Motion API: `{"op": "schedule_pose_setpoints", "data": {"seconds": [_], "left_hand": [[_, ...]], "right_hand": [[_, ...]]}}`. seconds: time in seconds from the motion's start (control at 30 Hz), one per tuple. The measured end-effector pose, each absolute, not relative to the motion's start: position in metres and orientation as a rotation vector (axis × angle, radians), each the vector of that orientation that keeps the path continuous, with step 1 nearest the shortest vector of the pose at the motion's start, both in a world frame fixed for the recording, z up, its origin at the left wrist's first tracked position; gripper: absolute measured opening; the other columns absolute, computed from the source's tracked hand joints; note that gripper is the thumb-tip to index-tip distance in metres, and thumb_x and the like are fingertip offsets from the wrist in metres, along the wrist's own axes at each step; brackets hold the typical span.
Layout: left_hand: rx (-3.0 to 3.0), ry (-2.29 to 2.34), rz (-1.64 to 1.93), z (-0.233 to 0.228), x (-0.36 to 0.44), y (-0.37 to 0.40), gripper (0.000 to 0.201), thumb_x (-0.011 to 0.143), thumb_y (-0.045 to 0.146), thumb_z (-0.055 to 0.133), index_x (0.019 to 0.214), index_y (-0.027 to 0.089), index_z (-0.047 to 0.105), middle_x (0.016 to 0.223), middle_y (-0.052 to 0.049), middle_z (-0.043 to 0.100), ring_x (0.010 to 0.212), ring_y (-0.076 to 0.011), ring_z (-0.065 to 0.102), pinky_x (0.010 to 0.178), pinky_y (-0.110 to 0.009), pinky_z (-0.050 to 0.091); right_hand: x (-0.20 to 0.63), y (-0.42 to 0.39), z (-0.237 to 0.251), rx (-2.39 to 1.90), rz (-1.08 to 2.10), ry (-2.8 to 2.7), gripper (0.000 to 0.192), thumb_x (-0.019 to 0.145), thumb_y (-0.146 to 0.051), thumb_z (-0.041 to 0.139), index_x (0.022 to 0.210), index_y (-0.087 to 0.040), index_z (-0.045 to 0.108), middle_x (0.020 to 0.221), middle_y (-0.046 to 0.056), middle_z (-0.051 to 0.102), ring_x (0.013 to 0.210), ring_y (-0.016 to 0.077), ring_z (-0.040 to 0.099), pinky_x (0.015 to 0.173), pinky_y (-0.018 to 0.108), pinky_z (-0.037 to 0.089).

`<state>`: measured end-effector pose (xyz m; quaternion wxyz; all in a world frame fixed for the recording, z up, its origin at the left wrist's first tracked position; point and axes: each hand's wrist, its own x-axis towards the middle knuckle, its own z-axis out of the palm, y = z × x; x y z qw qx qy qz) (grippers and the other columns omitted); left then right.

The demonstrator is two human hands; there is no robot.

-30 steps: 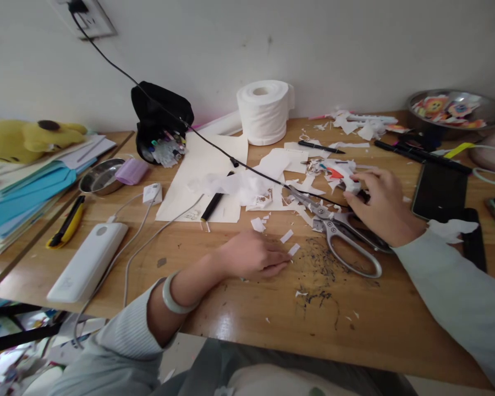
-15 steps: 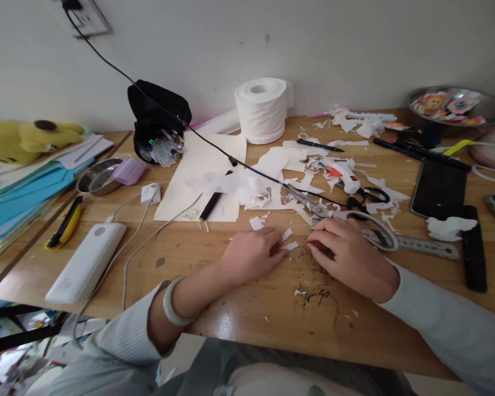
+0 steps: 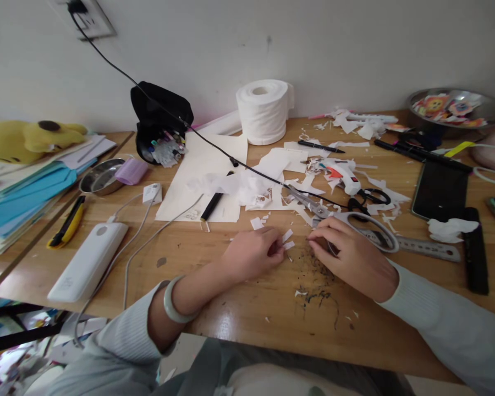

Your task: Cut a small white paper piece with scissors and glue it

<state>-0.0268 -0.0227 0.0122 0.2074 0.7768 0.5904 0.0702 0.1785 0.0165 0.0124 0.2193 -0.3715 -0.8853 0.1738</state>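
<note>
left hand [image 3: 253,254] fingertips pinched on a small white paper scrap [image 3: 289,245] lying on the wooden desk [image 3: 239,308] | right hand [image 3: 350,256] curled just beside it, grip hidden (fingers tucked under) | scissors [image 3: 346,223] right behind that hand

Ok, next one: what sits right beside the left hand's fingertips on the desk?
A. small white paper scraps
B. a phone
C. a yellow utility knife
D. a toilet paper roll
A: the left hand rests on the wooden desk with small white paper scraps at its fingertips; the right hand lies just across from them.
</note>
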Motion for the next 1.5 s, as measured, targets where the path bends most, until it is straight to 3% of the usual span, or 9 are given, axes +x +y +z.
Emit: {"op": "schedule_pose_setpoints", "data": {"seconds": [0.13,0.53,0.67,0.77,0.87,0.97,1.07,1.5], "left_hand": [[2.167,1.667,0.159,0.015,-0.026,-0.023,0.021,0.08,0.04,0.049,0.08,0.02,0.054,0.08,-0.001,0.065,0.065,-0.0149,0.057,0.053,-0.024,0.035],[2.249,1.624,0.203,0.007,-0.026,-0.023,0.014,0.082,0.025,0.045,0.076,0.018,0.056,0.076,-0.001,0.064,0.064,-0.0132,0.057,0.056,-0.023,0.038],[2.215,1.594,0.438,0.011,-0.026,-0.025,0.01,0.079,0.023,0.05,0.075,0.018,0.057,0.073,0.0,0.063,0.062,-0.0106,0.055,0.057,-0.021,0.04],[2.178,1.535,0.677,0.015,-0.026,-0.029,0.007,0.078,0.021,0.052,0.077,0.017,0.058,0.071,0.001,0.062,0.055,-0.0072,0.051,0.053,-0.019,0.039],[2.158,1.471,0.811,0.017,-0.025,-0.032,0.004,0.078,0.018,0.053,0.077,0.017,0.056,0.07,0.002,0.06,0.05,-0.005,0.046,0.05,-0.017,0.037],[2.152,1.436,0.855,0.018,-0.025,-0.034,0.002,0.077,0.016,0.054,0.076,0.016,0.056,0.067,0.002,0.059,0.049,-0.0045,0.045,0.049,-0.017,0.037],[2.152,1.409,0.855,0.018,-0.024,-0.035,0.003,0.077,0.017,0.054,0.077,0.016,0.056,0.067,0.002,0.059,0.049,-0.0044,0.045,0.048,-0.017,0.036],[1.848,1.364,0.697,0.021,-0.021,-0.036,0.008,0.076,0.024,0.055,0.079,0.016,0.055,0.065,0.003,0.053,0.053,-0.0062,0.042,0.05,-0.019,0.035]], "right_hand": [[0.178,0.016,0.013,-1.043,0.417,-2.483,0.012,0.081,-0.018,0.05,0.082,-0.017,0.062,0.087,0.004,0.062,0.075,0.0131,0.06,0.067,0.027,0.047],[0.178,0.016,0.013,-1.1,0.463,-2.499,0.015,0.082,-0.02,0.048,0.082,-0.017,0.063,0.088,0.004,0.063,0.076,0.014,0.06,0.067,0.028,0.046],[0.178,0.018,0.015,-1.188,0.777,-2.386,0.015,0.081,-0.023,0.049,0.08,-0.017,0.063,0.084,0.004,0.061,0.073,0.0127,0.056,0.067,0.028,0.044],[0.177,0.02,0.017,-1.302,1.206,-2.193,0.018,0.079,-0.032,0.052,0.078,-0.018,0.064,0.073,0.002,0.059,0.062,0.0106,0.052,0.057,0.026,0.041],[0.175,0.019,0.02,-1.407,1.791,-1.801,0.027,0.075,-0.041,0.055,0.084,-0.017,0.062,0.05,-0.006,0.043,0.042,0.0062,0.036,0.04,0.022,0.03],[0.173,0.016,0.025,-1.396,2.135,-1.415,0.034,0.068,-0.045,0.063,0.084,-0.015,0.06,0.046,-0.01,0.032,0.038,0.0027,0.024,0.034,0.019,0.018],[0.172,0.014,0.028,-1.327,2.239,-1.267,0.036,0.062,-0.045,0.07,0.079,-0.014,0.06,0.051,-0.008,0.038,0.042,0.0013,0.025,0.034,0.017,0.015],[0.171,0.012,0.024,-1.292,2.292,-1.297,0.028,0.068,-0.04,0.067,0.077,-0.016,0.058,0.047,-0.01,0.032,0.041,0.0016,0.022,0.035,0.016,0.013]]}}
